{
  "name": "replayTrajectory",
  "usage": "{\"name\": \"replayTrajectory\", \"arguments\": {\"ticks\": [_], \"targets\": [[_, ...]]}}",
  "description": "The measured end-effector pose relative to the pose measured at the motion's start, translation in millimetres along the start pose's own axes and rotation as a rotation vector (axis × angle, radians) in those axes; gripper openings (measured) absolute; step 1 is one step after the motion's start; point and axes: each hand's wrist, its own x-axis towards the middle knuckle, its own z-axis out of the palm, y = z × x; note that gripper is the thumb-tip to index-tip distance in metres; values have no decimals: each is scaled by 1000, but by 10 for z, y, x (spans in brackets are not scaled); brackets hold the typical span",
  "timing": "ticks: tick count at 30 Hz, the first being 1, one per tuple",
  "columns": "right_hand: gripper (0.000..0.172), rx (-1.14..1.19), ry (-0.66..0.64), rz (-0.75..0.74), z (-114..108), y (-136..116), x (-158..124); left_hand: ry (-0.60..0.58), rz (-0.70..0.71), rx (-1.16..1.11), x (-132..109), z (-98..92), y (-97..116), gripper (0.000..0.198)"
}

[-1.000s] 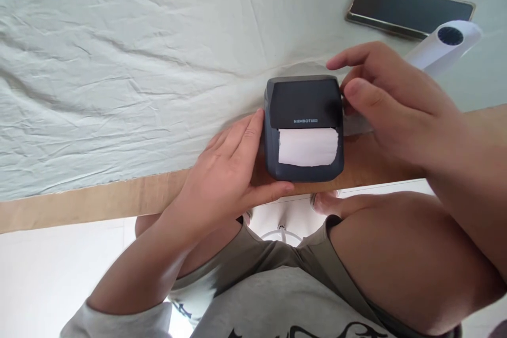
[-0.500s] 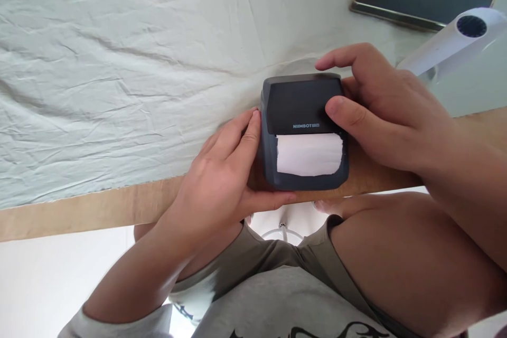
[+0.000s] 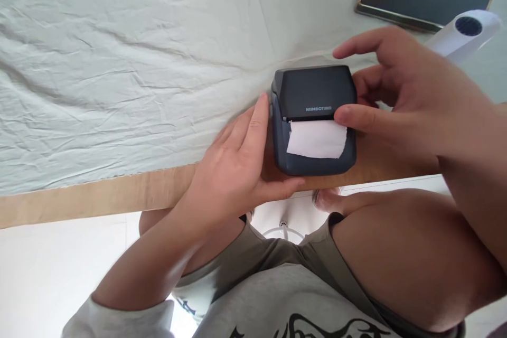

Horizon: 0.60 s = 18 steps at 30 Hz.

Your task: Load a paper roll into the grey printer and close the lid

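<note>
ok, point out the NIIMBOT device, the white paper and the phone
NIIMBOT device (image 3: 316,91): head view, on its dark lid
white paper (image 3: 317,140): head view, mid-sheet
phone (image 3: 423,1): head view, on its dark screen

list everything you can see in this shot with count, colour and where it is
Cloth: one, pale grey-green, wrinkled, across the tabletop
Wooden table edge: one, light brown, along the cloth's near side
NIIMBOT device: one, black and dark blue-grey, centre
Paper: one piece, whitish, on the device's near half
Phone: one, dark, upper right
Tube-like object: one, white with a dark oval, just below the phone
Floor: white, below the table
Shirt: one, light grey with black print, bottom
Shorts: one pair, olive-grey, lower centre
Legs: two, bare, below the table edge
Left hand: one, bare, device's left
Right hand: one, bare, device's right
</note>
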Motion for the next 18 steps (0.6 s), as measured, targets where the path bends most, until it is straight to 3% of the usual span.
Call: {"name": "replayTrajectory", "arguments": {"ticks": [3,7,10,12,15,18], "targets": [[65,21,125,-18,-10,-126,12,8,41,17,7,31,-18,118],[48,-55,395,-44,31,-256,74,11,69,83,0,52,-42,116],[49,15,451,27,72,-307,159,35,91,116,-7,59,-38,116],[40,0,469,43,84,-336,220,59,115,132,-9,63,-31,115],[20,-171,318,-7,68,-376,286,76,121,144,-9,66,-26,116],[15,-318,116,-79,34,-380,315,62,124,139,-13,66,-30,121]]}}
